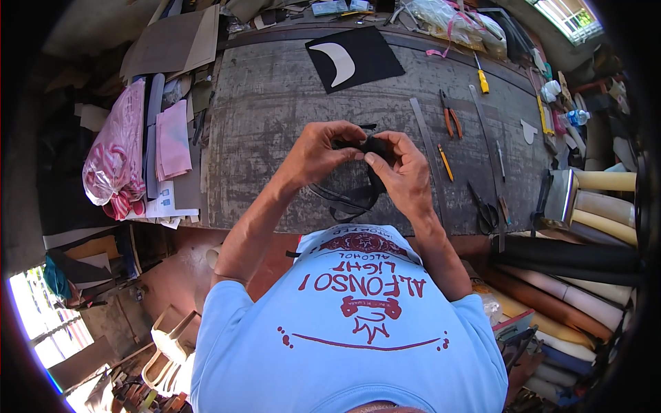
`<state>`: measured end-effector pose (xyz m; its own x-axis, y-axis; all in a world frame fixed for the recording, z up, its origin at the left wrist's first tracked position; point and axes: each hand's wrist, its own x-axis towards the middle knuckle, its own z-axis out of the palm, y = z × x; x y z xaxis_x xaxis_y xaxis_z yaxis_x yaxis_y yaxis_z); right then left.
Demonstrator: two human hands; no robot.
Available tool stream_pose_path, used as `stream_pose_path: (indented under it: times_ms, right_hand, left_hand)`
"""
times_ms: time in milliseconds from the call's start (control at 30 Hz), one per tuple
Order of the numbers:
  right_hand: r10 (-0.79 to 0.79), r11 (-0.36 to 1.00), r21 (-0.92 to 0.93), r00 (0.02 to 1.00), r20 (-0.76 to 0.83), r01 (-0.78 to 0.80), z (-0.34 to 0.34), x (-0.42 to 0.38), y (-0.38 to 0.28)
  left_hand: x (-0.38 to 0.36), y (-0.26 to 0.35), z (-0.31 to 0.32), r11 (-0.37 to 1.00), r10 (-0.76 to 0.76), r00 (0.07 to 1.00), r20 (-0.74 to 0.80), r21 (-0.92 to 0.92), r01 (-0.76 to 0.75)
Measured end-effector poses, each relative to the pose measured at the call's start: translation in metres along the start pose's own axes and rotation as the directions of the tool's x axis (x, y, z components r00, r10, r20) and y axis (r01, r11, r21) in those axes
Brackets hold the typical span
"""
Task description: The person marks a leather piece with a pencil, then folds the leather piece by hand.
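Observation:
Both hands hold a black mesh item [348, 180] with dark straps near the front edge of the worn table. My left hand [322, 153] pinches its upper left edge between thumb and fingers. Closed on the item's upper right edge is my right hand [403, 168], its thumb turned inward. The item's mesh body hangs below the fingers, close to the shirt. Behind the hands a white crescent piece [339, 63] lies on a black sheet [375, 60].
To the right lie metal rulers [428, 148], orange-handled pliers [451, 115], a yellow pencil [446, 164], a yellow screwdriver [483, 79] and black scissors [487, 215]. Pink material [173, 141] and a plastic-wrapped bundle [118, 155] sit left. Material rolls [564, 261] stack at the right.

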<state>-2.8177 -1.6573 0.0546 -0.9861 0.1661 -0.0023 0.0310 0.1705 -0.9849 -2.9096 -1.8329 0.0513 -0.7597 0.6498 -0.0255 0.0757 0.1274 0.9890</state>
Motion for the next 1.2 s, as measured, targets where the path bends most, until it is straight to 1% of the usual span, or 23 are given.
stream_pose_path:
  times_ms: [67, 167, 200, 267, 300, 367, 400, 467, 567, 600, 667, 700, 800, 867, 900, 1000, 1067, 1167, 1200]
  right_hand:
    - [-0.018, 0.999, -0.034, 1.0, 0.002, 0.018, 0.001, -0.003, 0.003]
    - [-0.047, 0.998, -0.05, 0.999, -0.021, 0.046, 0.005, -0.009, 0.009]
    - [-0.058, 0.997, -0.05, 0.998, -0.03, 0.056, 0.005, -0.01, 0.01]
    - [-0.016, 0.999, -0.036, 0.999, -0.036, 0.015, 0.004, -0.013, 0.008]
    - [0.003, 1.0, -0.028, 0.999, -0.039, -0.004, 0.004, -0.015, 0.006]
    - [0.036, 0.996, -0.084, 0.998, -0.06, -0.041, 0.005, -0.019, 0.008]
    - [0.054, 0.992, -0.113, 0.996, -0.07, -0.061, 0.006, -0.021, 0.009]
    - [0.117, 0.993, -0.025, 0.991, -0.062, -0.119, 0.004, -0.022, 0.014]
    - [0.212, 0.973, 0.105, 0.976, -0.054, -0.206, 0.002, -0.022, 0.017]
    - [0.246, 0.96, 0.149, 0.968, -0.053, -0.236, 0.001, -0.022, 0.018]
    - [0.293, 0.905, 0.323, 0.956, 0.001, -0.277, -0.002, -0.021, 0.026]
    - [0.311, 0.865, 0.404, 0.95, 0.031, -0.296, -0.003, -0.02, 0.029]
    - [0.313, 0.889, 0.352, 0.95, -0.004, -0.292, -0.006, -0.017, 0.03]
    - [0.239, 0.924, 0.309, 0.971, -0.012, -0.223, -0.008, -0.016, 0.03]
    - [0.2, 0.94, 0.287, 0.98, -0.018, -0.187, -0.008, -0.016, 0.03]
    - [0.185, 0.971, 0.136, 0.979, 0.089, -0.196, -0.012, -0.015, 0.02]
    - [0.18, 0.976, 0.11, 0.98, 0.08, -0.188, -0.011, -0.011, 0.022]
    - [0.166, 0.978, 0.118, 0.984, 0.063, -0.172, -0.008, -0.005, 0.028]
    - [0.161, 0.978, 0.128, 0.985, 0.057, -0.167, -0.007, -0.003, 0.03]
  left_hand:
    - [-0.002, -0.001, 0.002, 0.999, -0.009, 1.0, -0.008, -0.054, 0.008]
    - [-0.007, -0.001, 0.002, 0.999, 0.029, 0.999, 0.037, 0.015, -0.03]
    - [-0.008, -0.002, 0.003, 0.999, 0.044, 0.998, 0.042, 0.006, -0.044]
    - [-0.01, -0.006, 0.005, 0.997, 0.072, 0.996, 0.045, -0.01, -0.071]
    - [-0.013, -0.008, 0.006, 0.999, 0.047, 0.998, 0.037, -0.001, -0.047]
    - [-0.018, -0.013, 0.011, 1.0, 0.002, 1.0, 0.022, 0.016, -0.003]
    - [-0.019, -0.017, 0.014, 1.0, -0.01, 1.0, 0.004, -0.004, 0.01]
    - [-0.02, -0.024, 0.02, 0.998, -0.039, 0.999, -0.031, -0.044, 0.038]
    - [-0.021, -0.032, 0.026, 0.992, -0.076, 0.996, -0.045, -0.103, 0.071]
    - [-0.021, -0.034, 0.028, 0.992, -0.062, 0.997, -0.042, -0.108, 0.058]
    - [-0.02, -0.039, 0.029, 0.992, -0.04, 0.999, -0.037, -0.119, 0.036]
    - [-0.021, -0.039, 0.029, 0.985, -0.07, 0.997, -0.018, -0.156, 0.066]
    - [-0.018, -0.037, 0.026, 0.953, -0.129, 0.991, 0.031, -0.273, 0.133]
    - [-0.017, -0.04, 0.022, 0.921, -0.143, 0.988, 0.063, -0.357, 0.156]
    - [-0.016, -0.04, 0.02, 0.926, -0.142, 0.987, 0.079, -0.342, 0.161]
    - [-0.014, -0.04, 0.012, 0.933, -0.134, 0.985, 0.107, -0.321, 0.161]
    - [-0.012, -0.043, 0.009, 0.928, -0.115, 0.988, 0.105, -0.342, 0.145]
    - [-0.007, -0.047, 0.01, 0.88, -0.107, 0.987, 0.12, -0.452, 0.15]
    - [-0.005, -0.046, 0.008, 0.887, -0.123, 0.984, 0.13, -0.431, 0.167]
